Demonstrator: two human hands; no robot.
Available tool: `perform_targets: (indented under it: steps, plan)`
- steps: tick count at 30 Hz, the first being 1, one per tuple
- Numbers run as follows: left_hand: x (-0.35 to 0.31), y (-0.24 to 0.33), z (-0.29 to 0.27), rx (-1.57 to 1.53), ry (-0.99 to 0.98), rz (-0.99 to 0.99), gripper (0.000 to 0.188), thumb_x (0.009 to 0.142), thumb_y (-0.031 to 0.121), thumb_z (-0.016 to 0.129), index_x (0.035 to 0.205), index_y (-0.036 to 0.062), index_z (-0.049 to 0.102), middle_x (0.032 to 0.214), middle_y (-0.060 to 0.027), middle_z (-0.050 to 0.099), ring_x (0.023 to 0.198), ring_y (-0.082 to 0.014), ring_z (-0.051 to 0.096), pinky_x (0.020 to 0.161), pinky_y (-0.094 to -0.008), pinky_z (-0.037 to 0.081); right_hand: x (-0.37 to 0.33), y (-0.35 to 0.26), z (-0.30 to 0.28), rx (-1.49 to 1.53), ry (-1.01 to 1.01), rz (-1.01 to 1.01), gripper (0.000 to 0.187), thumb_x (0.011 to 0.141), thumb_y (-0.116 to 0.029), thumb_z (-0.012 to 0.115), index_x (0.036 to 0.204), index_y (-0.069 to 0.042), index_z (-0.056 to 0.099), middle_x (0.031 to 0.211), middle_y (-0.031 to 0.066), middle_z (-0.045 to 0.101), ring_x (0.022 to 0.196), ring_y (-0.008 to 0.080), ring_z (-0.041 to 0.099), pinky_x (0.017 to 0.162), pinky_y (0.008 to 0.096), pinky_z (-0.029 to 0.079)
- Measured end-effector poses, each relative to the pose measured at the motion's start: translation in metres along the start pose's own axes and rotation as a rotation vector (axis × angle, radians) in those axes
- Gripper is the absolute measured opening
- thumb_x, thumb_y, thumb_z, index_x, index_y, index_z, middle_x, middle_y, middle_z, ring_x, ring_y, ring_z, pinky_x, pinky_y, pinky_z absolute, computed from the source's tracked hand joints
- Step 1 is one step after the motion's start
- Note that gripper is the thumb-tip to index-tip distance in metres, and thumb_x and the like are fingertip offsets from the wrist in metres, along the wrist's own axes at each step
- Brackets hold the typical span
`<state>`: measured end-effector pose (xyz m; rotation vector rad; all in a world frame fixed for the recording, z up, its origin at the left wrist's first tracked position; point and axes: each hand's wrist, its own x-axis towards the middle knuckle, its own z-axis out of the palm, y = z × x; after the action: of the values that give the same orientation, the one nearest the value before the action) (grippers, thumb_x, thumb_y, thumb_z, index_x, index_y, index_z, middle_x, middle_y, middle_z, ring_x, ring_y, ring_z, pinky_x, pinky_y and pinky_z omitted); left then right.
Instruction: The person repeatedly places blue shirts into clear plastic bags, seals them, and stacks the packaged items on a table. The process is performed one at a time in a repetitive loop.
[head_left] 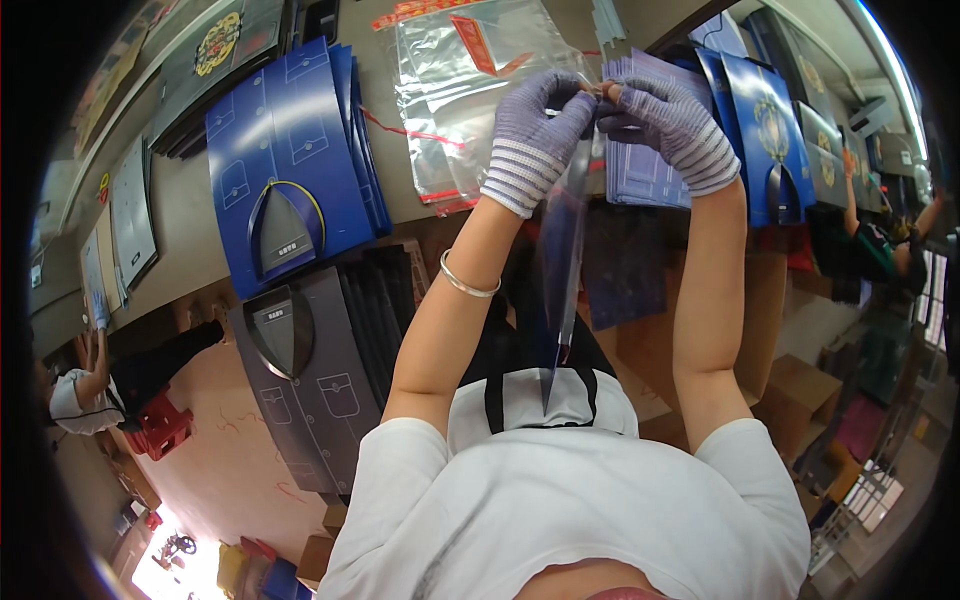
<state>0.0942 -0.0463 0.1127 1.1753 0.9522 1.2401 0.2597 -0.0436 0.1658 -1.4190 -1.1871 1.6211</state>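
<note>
Both my hands wear lilac knit gloves with striped cuffs and bare fingertips. My left hand (537, 135) and my right hand (668, 128) meet over the table's edge, closed in a pinch. Between them they grip the top edge of a thin dark blue panel (564, 250), glossy as if in clear plastic. It hangs down toward my lap, seen nearly edge-on, so its face is hidden. Just left of my left hand lies a pile of clear plastic bags (430, 95) with red edges. Beneath my right hand is a stack of lilac printed sheets (645, 165).
Blue printed folders (285, 130) are stacked at left, with dark grey ones (310, 400) below them. More blue folders (762, 120) stand at right. Cardboard boxes (795, 390) sit low on the right. A person (85, 395) works at far left, another (880, 240) at far right.
</note>
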Motion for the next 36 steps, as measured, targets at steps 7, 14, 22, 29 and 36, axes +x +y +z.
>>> perform_targets:
  steps: [7, 14, 22, 29, 36]
  plan:
    - [-0.001, -0.005, -0.003, 0.108, -0.023, 0.078, 0.019, 0.079, 0.013, 0.066, 0.089, -0.0020, 0.061, 0.076, -0.0064, 0.063, 0.066, -0.0089, 0.058, 0.060, -0.0215, 0.048, 0.007, -0.001, 0.007, -0.115, 0.120, -0.192, 0.022, 0.081, -0.019, 0.064, 0.092, 0.000, 0.063, 0.078, 0.0057, 0.065, 0.068, 0.0110, 0.063, 0.064, 0.0219, 0.052]
    - [0.002, -0.004, 0.003, 0.254, 0.130, 0.078, 0.024, 0.068, 0.018, 0.073, 0.081, 0.0011, 0.062, 0.075, -0.0111, 0.064, 0.067, -0.0187, 0.062, 0.066, -0.0294, 0.049, 0.008, -0.002, 0.010, -0.294, 0.226, -0.290, 0.021, 0.082, -0.016, 0.064, 0.092, 0.003, 0.063, 0.075, 0.0075, 0.064, 0.064, 0.0111, 0.061, 0.060, 0.0225, 0.050]
    - [-0.049, -0.011, -0.010, 0.081, 0.205, -0.005, 0.037, 0.079, 0.017, 0.067, 0.106, -0.0034, 0.052, 0.096, -0.0139, 0.060, 0.087, -0.0169, 0.058, 0.076, -0.0271, 0.047, -0.026, 0.042, 0.015, -0.198, 0.142, -0.151, 0.022, 0.089, -0.017, 0.051, 0.093, 0.003, 0.062, 0.074, 0.0049, 0.062, 0.067, 0.0098, 0.058, 0.061, 0.0233, 0.049]
    - [-0.118, 0.015, -0.019, 0.552, 0.026, -0.154, 0.039, 0.078, 0.014, 0.063, 0.111, -0.0030, 0.052, 0.084, -0.0186, 0.062, 0.078, -0.0334, 0.060, 0.071, -0.0331, 0.046, -0.025, 0.233, 0.008, -0.574, 0.358, 0.019, 0.037, 0.086, -0.036, 0.056, 0.099, -0.001, 0.058, 0.089, 0.0141, 0.063, 0.081, 0.0253, 0.059, 0.075, 0.0334, 0.045]
    - [-0.103, -0.008, -0.078, -0.056, 0.128, -0.270, 0.020, 0.087, 0.007, 0.054, 0.103, -0.0039, 0.058, 0.085, -0.0031, 0.061, 0.075, -0.0085, 0.051, 0.071, -0.0222, 0.043, -0.025, 0.230, -0.031, 0.298, 0.548, -0.175, 0.028, 0.088, -0.022, 0.056, 0.103, 0.002, 0.057, 0.093, 0.0048, 0.060, 0.085, 0.0109, 0.055, 0.073, 0.0254, 0.046]
